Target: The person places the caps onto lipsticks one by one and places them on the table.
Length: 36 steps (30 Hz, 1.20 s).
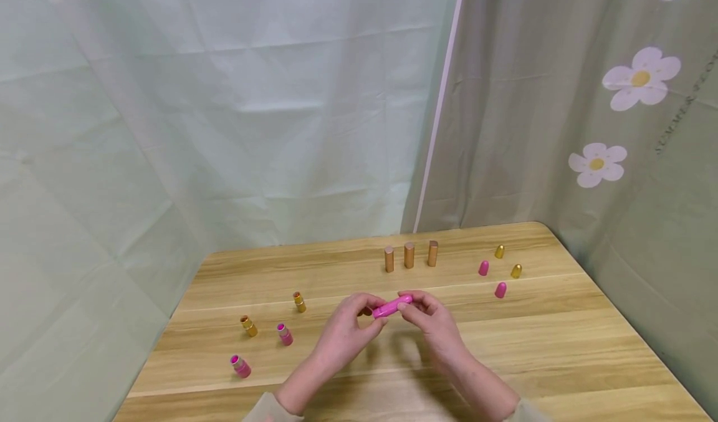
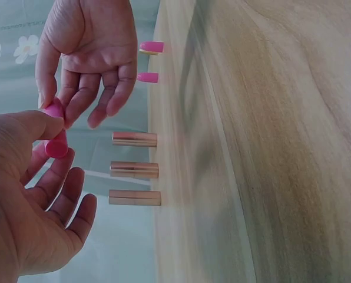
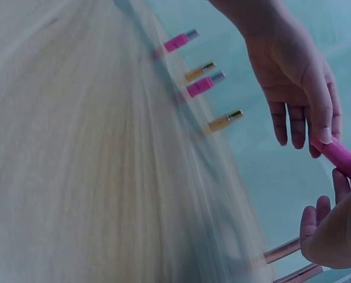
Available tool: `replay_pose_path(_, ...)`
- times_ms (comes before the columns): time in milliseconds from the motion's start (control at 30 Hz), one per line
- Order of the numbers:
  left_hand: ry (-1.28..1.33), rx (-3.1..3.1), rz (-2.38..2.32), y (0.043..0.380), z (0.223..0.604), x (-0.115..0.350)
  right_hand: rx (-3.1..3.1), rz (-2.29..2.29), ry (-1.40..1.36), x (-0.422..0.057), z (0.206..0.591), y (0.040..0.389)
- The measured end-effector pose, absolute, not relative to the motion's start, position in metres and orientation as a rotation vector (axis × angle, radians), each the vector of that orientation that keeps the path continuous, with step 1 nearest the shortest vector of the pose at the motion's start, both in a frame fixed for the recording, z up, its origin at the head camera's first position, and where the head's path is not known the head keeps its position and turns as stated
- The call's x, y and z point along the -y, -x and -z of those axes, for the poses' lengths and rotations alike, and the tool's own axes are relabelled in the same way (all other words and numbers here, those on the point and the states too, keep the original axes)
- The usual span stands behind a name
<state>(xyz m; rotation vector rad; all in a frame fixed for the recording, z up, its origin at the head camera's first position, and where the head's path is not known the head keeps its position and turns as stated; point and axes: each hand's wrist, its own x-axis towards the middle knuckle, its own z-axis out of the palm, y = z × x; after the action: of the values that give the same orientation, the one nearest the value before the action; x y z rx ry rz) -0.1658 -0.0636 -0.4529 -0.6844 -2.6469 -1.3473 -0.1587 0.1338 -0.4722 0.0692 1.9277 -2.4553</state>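
Observation:
Above the middle of the table, a pink lipstick tube (image 1: pixel 391 306) with a rounded end is held between both hands. My left hand (image 1: pixel 349 328) pinches its flat end with thumb and fingers. At the rounded end, my right hand (image 1: pixel 440 328) pinches it between thumb and index finger. In the left wrist view the lipstick's round pink base (image 2: pixel 56 148) faces the camera, and the other fingers of both hands are spread loosely. The right wrist view shows the tube (image 3: pixel 338 154) slanting between the two hands, partly hidden by the right one.
Two gold lipstick bases (image 1: pixel 248 326) and two pink ones (image 1: pixel 240 366) stand on the left of the wooden table (image 1: pixel 561 347). Three copper tubes (image 1: pixel 409 255) stand at the back. Pink caps (image 1: pixel 501 290) and gold caps (image 1: pixel 516 271) stand at the right. Curtains (image 1: pixel 314 129) hang behind.

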Motion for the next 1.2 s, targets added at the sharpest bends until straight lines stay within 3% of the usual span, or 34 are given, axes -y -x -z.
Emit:
replay_pose_path(600,0.708,2.737,1.063,0.171,0.451,0.056,-2.254,2.254,0.140,-0.140,0.470,0.160)
replay_pose_path(1200,0.561,2.838,1.262,0.199,0.473,0.055,-2.562,1.861,0.206,-0.190,0.471,0.167)
